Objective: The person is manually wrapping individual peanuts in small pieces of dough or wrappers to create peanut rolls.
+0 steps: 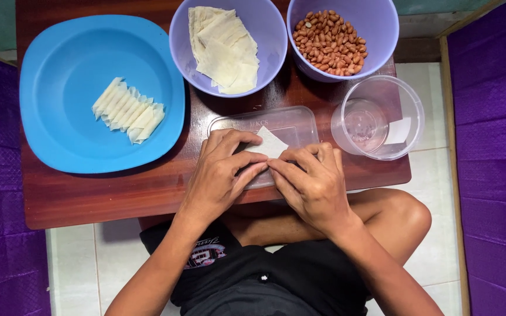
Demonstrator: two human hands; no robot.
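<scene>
My left hand (221,172) and my right hand (311,184) meet over a clear plastic lid (291,123) on the low wooden table (147,190). Both press and pinch one pale dough wrapper (269,144), whose far corner sticks out beyond my fingers. The part under my fingertips is hidden. A purple bowl (270,26) of flat wrappers (224,50) stands just beyond the lid. At the left, a blue plate (65,134) carries a row of several rolled wrappers (129,110).
A second purple bowl (382,26) of peanuts (329,42) stands at the back right. A clear round container (408,120) sits at the table's right edge. Purple fabric walls close in on both sides. My bent knee (408,213) is under the table's near edge, over white floor tiles.
</scene>
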